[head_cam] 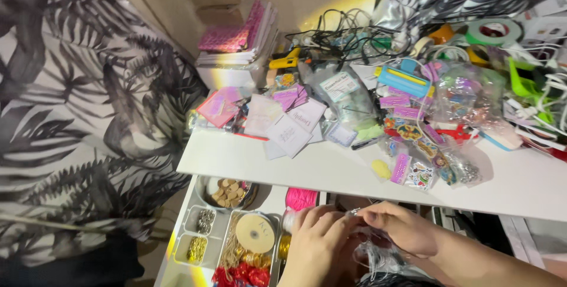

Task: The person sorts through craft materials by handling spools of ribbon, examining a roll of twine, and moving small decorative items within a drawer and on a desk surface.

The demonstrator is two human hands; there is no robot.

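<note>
My left hand (316, 245) and my right hand (401, 228) meet just below the front edge of the white table (248, 163). Their fingertips pinch a small shiny item (354, 211) between them; it is too small to tell what it is. Clear plastic bags (378, 257) lie under my hands. Left of my left hand sits a metal tray (227, 221) holding a cream ribbon spool (255, 233), gold beads (196, 249), silver beads (205, 221) and red bits (242, 275).
A round tin of wooden discs (227, 192) and a pink cord spool (301, 198) sit behind the tray. Packets, cards, stickers, a blue box (404, 81), cables (342, 33) and a green tape roll (495, 31) crowd the tabletop. A leaf-print curtain (77, 104) hangs at left.
</note>
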